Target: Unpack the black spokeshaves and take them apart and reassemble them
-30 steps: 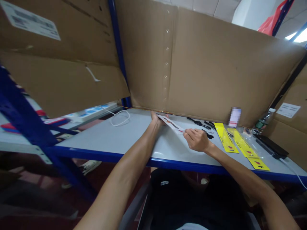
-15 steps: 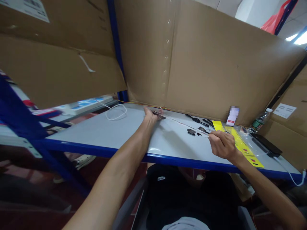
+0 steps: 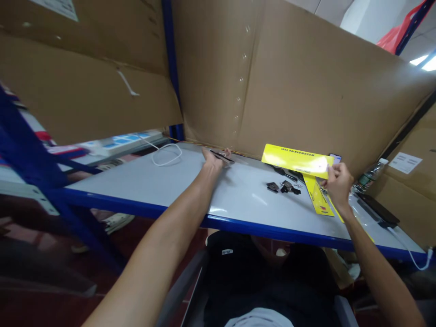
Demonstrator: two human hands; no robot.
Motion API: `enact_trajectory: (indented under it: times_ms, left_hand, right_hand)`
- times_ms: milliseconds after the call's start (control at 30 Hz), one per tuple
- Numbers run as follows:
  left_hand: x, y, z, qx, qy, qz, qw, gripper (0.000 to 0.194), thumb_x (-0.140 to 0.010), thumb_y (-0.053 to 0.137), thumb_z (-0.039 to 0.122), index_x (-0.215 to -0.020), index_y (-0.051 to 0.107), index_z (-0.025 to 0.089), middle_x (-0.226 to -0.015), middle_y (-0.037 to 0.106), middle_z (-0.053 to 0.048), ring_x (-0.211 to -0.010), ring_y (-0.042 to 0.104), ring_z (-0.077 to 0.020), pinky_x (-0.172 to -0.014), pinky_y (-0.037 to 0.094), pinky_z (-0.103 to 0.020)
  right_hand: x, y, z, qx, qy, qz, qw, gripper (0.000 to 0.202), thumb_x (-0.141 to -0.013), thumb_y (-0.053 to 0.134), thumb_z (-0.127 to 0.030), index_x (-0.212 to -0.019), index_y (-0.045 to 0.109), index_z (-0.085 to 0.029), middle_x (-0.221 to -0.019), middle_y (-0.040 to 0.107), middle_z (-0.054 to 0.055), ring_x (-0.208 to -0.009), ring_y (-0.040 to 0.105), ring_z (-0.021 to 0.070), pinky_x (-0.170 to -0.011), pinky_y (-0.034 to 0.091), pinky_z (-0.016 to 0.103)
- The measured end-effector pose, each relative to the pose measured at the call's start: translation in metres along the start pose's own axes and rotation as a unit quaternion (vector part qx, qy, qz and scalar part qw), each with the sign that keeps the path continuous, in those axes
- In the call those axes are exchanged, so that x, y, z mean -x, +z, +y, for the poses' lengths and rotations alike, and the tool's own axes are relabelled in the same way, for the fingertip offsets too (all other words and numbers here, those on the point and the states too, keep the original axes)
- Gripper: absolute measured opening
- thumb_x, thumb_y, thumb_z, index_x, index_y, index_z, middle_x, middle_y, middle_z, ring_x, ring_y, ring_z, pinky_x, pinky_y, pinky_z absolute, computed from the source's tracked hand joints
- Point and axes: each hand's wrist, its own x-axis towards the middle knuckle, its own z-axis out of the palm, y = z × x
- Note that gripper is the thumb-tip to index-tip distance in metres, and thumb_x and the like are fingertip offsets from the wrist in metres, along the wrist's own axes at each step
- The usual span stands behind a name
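At the back of the table, my left hand [image 3: 211, 160] is closed on a dark flat piece [image 3: 222, 156]. Something clear like plastic film seems to be around it, but its kind is hard to make out. My right hand [image 3: 338, 184] pinches one end of a yellow card [image 3: 296, 160] printed "WOODWORKING TOOL" and holds it raised above the table. Below this card lies another yellow card [image 3: 318, 195]. Several small black parts [image 3: 286, 186] rest on the tabletop left of it. Black tools [image 3: 281, 170] are partly hidden behind the raised card.
The grey table [image 3: 245, 204] has a blue front edge. Cardboard [image 3: 293, 91] walls the back. To the right are a plastic bottle [image 3: 371, 176], a phone [image 3: 335, 158] and a black device [image 3: 378, 210] with a white cable. Another white cable [image 3: 166, 154] loops at the left.
My right hand has left the thin clear strip that stretched between both hands, moved right and up, and lifted a yellow card off the table. My left hand has hardly moved.
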Motion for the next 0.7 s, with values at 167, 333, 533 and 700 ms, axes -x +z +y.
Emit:
enact_trajectory:
  times_ms: [167, 333, 533, 700]
  left_hand:
    - [0.018, 0.009, 0.005, 0.016, 0.012, 0.005, 1.000, 0.058, -0.102, 0.021, 0.069, -0.109, 0.058, 0.025, -0.085, 0.061, -0.006, -0.072, 0.058, -0.0201, -0.055, 0.053, -0.032]
    - [0.027, 0.013, 0.004, -0.029, 0.040, -0.035, 0.998, 0.057, -0.104, 0.017, 0.063, -0.106, 0.062, 0.028, -0.084, 0.064, -0.006, -0.071, 0.062, -0.0208, -0.054, 0.056, -0.032]
    - [0.026, 0.014, -0.008, -0.097, 0.010, -0.023, 0.995, 0.061, -0.104, 0.014, 0.061, -0.110, 0.062, 0.023, -0.085, 0.065, -0.008, -0.073, 0.064, -0.0215, -0.054, 0.057, -0.032]
    - [0.028, 0.012, -0.045, -0.166, -0.069, -0.018, 0.984, 0.057, -0.098, 0.033, 0.071, -0.099, 0.059, 0.021, -0.073, 0.061, -0.006, -0.064, 0.063, -0.0225, -0.060, 0.060, -0.042]
  right_hand:
    - [0.018, 0.070, -0.024, 0.242, -0.247, -0.117, 0.931, 0.028, -0.104, 0.033, -0.022, -0.094, 0.059, -0.019, -0.070, 0.068, 0.007, -0.060, 0.064, 0.0191, -0.054, 0.042, 0.029]
    - [0.045, 0.117, -0.069, 0.295, -0.420, -0.335, 0.790, 0.039, -0.099, 0.040, -0.007, -0.131, 0.058, -0.019, -0.108, 0.075, 0.012, -0.078, 0.071, 0.0188, -0.062, 0.044, 0.027]
    - [0.035, 0.138, -0.068, 0.176, -0.303, -0.432, 0.831, 0.017, -0.095, 0.056, -0.018, -0.094, 0.073, -0.020, -0.091, 0.077, 0.009, -0.077, 0.070, 0.0208, -0.067, 0.041, 0.028]
    - [0.008, 0.152, -0.063, 0.022, -0.111, -0.272, 0.956, 0.021, -0.098, 0.052, -0.020, -0.097, 0.073, -0.019, -0.090, 0.077, 0.004, -0.080, 0.068, 0.0171, -0.069, 0.040, 0.025]
